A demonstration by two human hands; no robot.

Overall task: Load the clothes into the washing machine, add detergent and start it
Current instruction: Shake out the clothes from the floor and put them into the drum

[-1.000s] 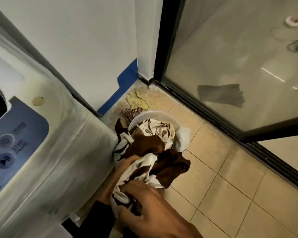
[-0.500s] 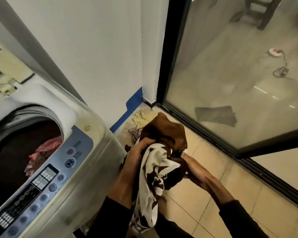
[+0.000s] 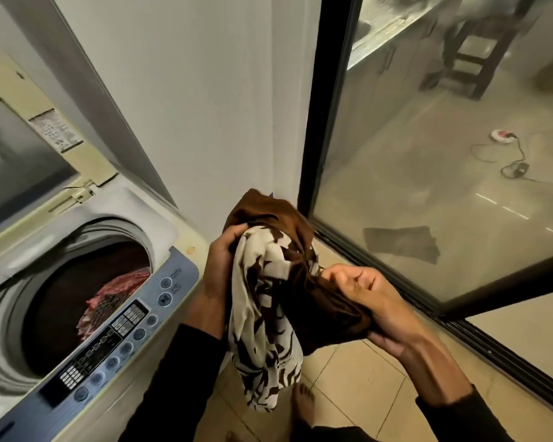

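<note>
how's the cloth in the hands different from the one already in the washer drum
The bundle of clothes is cream with dark brown markings plus plain brown fabric; the cloth in the drum is red-patterned. The bundle is outside the washing machine, gripped by the left hand and right hand; the drum cloth lies loose inside, touched by neither. The bundle hangs down; the drum cloth lies crumpled. Both are patterned laundry.

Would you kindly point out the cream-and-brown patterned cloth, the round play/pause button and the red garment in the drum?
Cream-and-brown patterned cloth [image 3: 265,317]: head view, hanging middle.
Round play/pause button [image 3: 164,299]: head view, button face.
Red garment [image 3: 115,291]: head view, upper folds.
</note>
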